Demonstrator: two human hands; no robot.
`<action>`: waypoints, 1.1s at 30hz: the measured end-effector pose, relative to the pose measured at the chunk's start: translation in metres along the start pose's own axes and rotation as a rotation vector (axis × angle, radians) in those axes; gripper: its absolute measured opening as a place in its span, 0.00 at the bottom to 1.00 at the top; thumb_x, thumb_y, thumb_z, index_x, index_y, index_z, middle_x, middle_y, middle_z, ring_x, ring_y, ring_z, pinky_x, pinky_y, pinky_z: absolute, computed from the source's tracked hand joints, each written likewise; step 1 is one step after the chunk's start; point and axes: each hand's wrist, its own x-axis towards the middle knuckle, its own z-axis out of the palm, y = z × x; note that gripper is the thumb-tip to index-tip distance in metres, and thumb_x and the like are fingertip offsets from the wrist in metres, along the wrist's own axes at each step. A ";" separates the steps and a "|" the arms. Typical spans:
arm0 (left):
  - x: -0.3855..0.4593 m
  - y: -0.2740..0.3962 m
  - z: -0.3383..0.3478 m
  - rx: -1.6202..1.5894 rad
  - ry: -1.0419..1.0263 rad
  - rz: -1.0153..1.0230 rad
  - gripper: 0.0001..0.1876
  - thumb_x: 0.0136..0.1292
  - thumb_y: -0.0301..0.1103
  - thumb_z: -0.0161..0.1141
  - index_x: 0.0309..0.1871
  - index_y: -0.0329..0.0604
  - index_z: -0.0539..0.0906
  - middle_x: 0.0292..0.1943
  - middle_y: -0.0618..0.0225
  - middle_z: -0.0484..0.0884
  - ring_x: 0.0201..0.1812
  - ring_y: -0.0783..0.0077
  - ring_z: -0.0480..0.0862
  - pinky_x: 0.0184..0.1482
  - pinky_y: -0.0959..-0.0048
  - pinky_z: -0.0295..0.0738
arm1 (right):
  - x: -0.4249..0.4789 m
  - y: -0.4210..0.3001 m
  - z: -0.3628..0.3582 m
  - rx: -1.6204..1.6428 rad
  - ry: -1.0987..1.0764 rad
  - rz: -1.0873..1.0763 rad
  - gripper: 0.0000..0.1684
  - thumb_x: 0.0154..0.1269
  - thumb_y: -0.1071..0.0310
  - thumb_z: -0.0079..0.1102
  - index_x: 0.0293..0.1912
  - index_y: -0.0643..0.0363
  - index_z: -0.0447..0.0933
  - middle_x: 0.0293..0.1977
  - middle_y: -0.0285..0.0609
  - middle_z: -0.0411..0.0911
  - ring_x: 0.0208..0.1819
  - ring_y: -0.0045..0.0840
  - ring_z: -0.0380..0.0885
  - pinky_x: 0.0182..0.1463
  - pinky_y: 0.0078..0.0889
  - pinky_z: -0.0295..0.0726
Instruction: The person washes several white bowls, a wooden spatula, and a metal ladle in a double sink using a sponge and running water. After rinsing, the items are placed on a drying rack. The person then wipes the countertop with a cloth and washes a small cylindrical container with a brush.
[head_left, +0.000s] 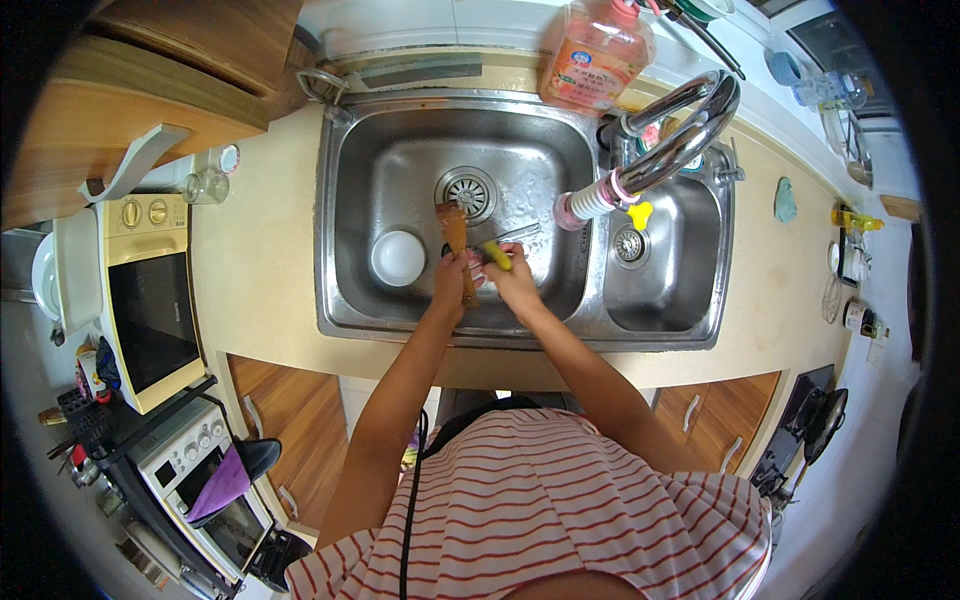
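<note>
Over the large basin of a stainless steel double sink (382, 150), my left hand (451, 281) grips a wooden spatula (452, 225), its broad end pointing towards the drain. My right hand (514, 277) is closed on a small yellow-and-green object (497, 255), blurred, perhaps a scrubber or brush. Something pinkish lies between the two hands, too covered to name. A white bowl (398, 259) rests on the basin floor to the left. Thin metal utensils (521, 231), possibly chopsticks, lie just beyond my right hand.
A curved chrome faucet (694, 142) with a white ribbed nozzle reaches over the divider from the right. Behind the sink stands a large pink detergent bottle (596, 64). The smaller basin (664, 285) is at the right. A yellow microwave (154, 300) and glass jars (206, 187) stand at the left.
</note>
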 end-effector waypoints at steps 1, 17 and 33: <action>-0.008 0.009 0.010 -0.035 0.057 -0.027 0.11 0.72 0.40 0.48 0.41 0.41 0.75 0.36 0.67 0.81 0.33 0.71 0.82 0.29 0.74 0.77 | 0.016 0.014 -0.009 -0.141 0.129 -0.133 0.20 0.56 0.76 0.60 0.47 0.61 0.64 0.36 0.40 0.71 0.38 0.26 0.73 0.44 0.28 0.73; -0.038 0.013 0.019 0.480 0.005 -0.008 0.13 0.71 0.42 0.47 0.32 0.49 0.72 0.18 0.77 0.67 0.12 0.81 0.63 0.12 0.78 0.56 | 0.046 -0.022 -0.011 -0.869 -0.125 -0.899 0.25 0.38 0.82 0.62 0.43 0.60 0.80 0.44 0.46 0.74 0.46 0.44 0.76 0.49 0.39 0.78; -0.061 0.023 0.023 0.493 0.031 -0.041 0.14 0.72 0.40 0.45 0.30 0.44 0.72 0.20 0.71 0.71 0.15 0.78 0.67 0.16 0.75 0.61 | 0.075 -0.010 -0.052 -0.811 0.361 -0.750 0.26 0.39 0.88 0.47 0.42 0.64 0.81 0.40 0.51 0.76 0.42 0.45 0.78 0.48 0.38 0.77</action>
